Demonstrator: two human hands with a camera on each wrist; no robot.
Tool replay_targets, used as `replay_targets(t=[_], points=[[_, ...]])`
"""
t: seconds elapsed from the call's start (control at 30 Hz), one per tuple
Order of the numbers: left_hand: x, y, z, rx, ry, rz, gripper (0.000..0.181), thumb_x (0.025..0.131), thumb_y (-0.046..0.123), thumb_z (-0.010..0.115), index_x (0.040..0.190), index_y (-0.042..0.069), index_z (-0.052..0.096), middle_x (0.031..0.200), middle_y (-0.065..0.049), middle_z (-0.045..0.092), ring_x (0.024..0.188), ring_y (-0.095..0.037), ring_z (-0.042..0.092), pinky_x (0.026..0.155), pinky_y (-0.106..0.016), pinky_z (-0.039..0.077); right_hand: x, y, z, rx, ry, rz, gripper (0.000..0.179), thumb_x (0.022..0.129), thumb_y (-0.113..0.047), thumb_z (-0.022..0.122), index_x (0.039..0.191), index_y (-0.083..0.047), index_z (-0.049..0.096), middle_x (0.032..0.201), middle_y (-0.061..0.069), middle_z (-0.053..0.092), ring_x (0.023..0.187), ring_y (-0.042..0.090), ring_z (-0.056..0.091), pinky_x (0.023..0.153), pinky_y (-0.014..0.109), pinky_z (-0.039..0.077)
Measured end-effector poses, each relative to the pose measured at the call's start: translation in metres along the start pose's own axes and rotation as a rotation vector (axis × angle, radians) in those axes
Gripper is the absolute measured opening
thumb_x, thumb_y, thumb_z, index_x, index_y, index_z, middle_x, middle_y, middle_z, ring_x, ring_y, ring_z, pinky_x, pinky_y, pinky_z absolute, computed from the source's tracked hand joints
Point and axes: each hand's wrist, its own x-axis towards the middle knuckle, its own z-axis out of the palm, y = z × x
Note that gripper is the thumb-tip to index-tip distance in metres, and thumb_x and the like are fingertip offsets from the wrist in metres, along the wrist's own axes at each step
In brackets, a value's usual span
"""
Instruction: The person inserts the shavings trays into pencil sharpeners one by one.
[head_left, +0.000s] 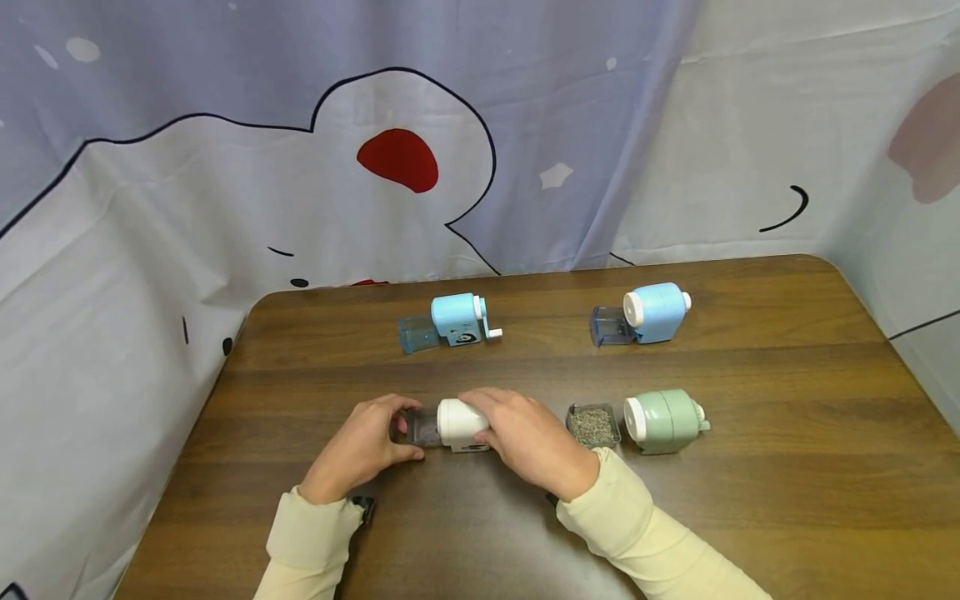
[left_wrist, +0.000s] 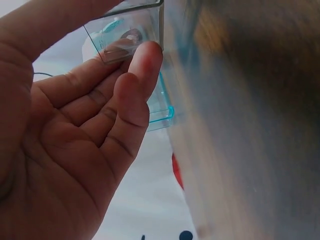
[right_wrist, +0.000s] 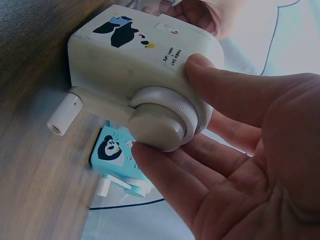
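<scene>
- Left hand (head_left: 360,446): thumb and fingers curled round the clear drawer (head_left: 426,428), pinching it from opposite sides; which fingertips press hardest is difficult to judge, the wrist view cropping the drawer
- Right hand (head_left: 528,437): thumb and fingers clamped on the white pencil sharpener (head_left: 459,421) at its 3 o'clock side
- White pencil sharpener: one, upright on the table (head_left: 360,358); clear drawer standing out at its 9 o'clock; white crank handle (right_wrist: 65,115), black printed figure (right_wrist: 124,32) and "PANDA DAY" lettering visible
- Sleeves (head_left: 630,517): two, cream, at 4 and 8 o'clock from the white sharpener
- Square tray of shavings (head_left: 592,427): at 3 o'clock, near the right wrist
- Green sharpener (head_left: 667,421): farther out at 3 o'clock, just beyond the tray
- Turquoise sharpener (head_left: 452,317): at 12 o'clock; tinted drawer (head_left: 418,335) extended toward 9 o'clock
- Blue sharpener (head_left: 662,312): at 2 o'clock, well apart; dark clear drawer (head_left: 611,327) at its 9 o'clock
- Printed cloth (head_left: 540,125): at 12 o'clock, behind the table
</scene>
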Motion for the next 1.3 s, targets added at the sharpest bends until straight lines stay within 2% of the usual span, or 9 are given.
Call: replay_targets(t=[0.33,0.67,0.9,1.3], points=[[0.0,0.002,-0.002,-0.008,-0.026,0.022,0.057,0.069,0.014,0.094,0.118,0.003,0.068,0.088,0.002,0.062,0.078,-0.012,0.057,0.067,-0.027,0.048,0.0,0.001,-0.001,-0.007,0.014,-0.011,0.047,0.087,-0.008,0.078,0.13,-0.004,0.062,0.127,0.013,0.067,0.113,0.029,0.066,0.095,0.043,0.052],[0.004,0.009,0.004,-0.01,-0.021,0.041,0.058,0.068,0.013,0.094,0.118,0.001,0.067,0.095,-0.001,0.065,0.08,-0.011,0.058,0.069,-0.027,0.05,0.0,0.0,0.0,-0.007,-0.002,-0.002,0.046,0.087,-0.008,0.077,0.13,-0.005,0.062,0.127,0.013,0.067,0.112,0.03,0.066,0.094,0.045,0.053],[0.008,0.014,0.01,-0.043,-0.025,0.066,0.058,0.069,0.012,0.094,0.117,-0.003,0.066,0.1,-0.004,0.066,0.084,-0.014,0.061,0.07,-0.026,0.053,0.001,-0.001,0.001,-0.017,0.009,-0.016,0.046,0.086,-0.007,0.078,0.129,-0.005,0.062,0.126,0.013,0.067,0.111,0.029,0.066,0.092,0.044,0.054],[0.011,0.015,0.014,-0.033,-0.01,0.071,0.058,0.067,0.012,0.095,0.115,-0.004,0.066,0.095,-0.002,0.065,0.082,-0.014,0.06,0.069,-0.027,0.052,0.003,-0.001,0.002,-0.027,0.013,-0.04,0.045,0.085,-0.008,0.078,0.128,-0.003,0.063,0.124,0.013,0.068,0.109,0.028,0.067,0.09,0.043,0.055]])
